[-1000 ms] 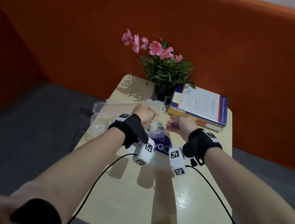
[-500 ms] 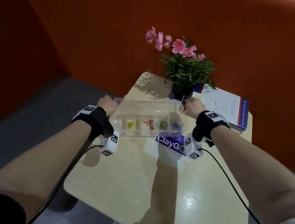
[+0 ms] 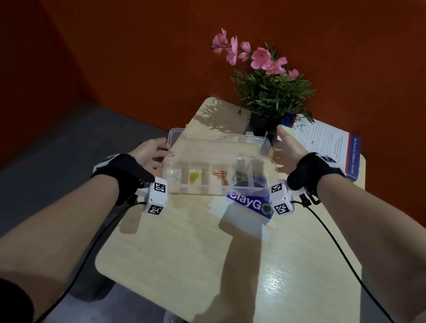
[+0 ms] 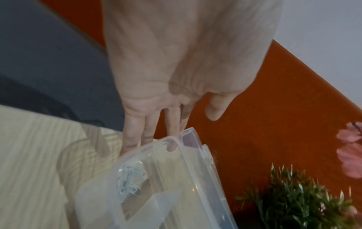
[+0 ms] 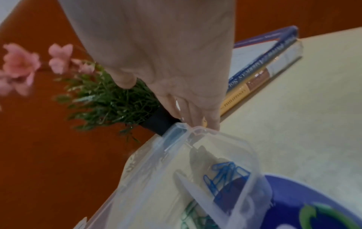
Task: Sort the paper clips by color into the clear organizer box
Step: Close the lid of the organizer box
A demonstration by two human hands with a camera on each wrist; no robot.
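Note:
The clear organizer box (image 3: pixel 203 188) lies on the table, its lid (image 3: pixel 217 145) raised at the back. Its compartments hold pale clips (image 3: pixel 174 178), yellow clips (image 3: pixel 195 176), orange clips (image 3: pixel 220 177), green clips (image 3: pixel 240 176) and blue clips (image 5: pixel 225 176), each color apart. My left hand (image 3: pixel 157 148) touches the box's left end with straight fingers (image 4: pixel 135 136). My right hand (image 3: pixel 280 144) is at the right end, its straight fingers (image 5: pixel 195 119) against the corner. Neither hand holds a clip.
A potted plant (image 3: pixel 269 94) with pink flowers stands just behind the box, close to my right hand. Stacked books (image 3: pixel 328 147) lie at the back right. A blue ClayGo label (image 3: pixel 250 203) lies under the box's right front. The table's (image 3: pixel 217 261) left edge is near my left wrist.
My hands have gone from curled together over the box's middle to its two ends, and their fingers have straightened. The head view has tilted and swung left.

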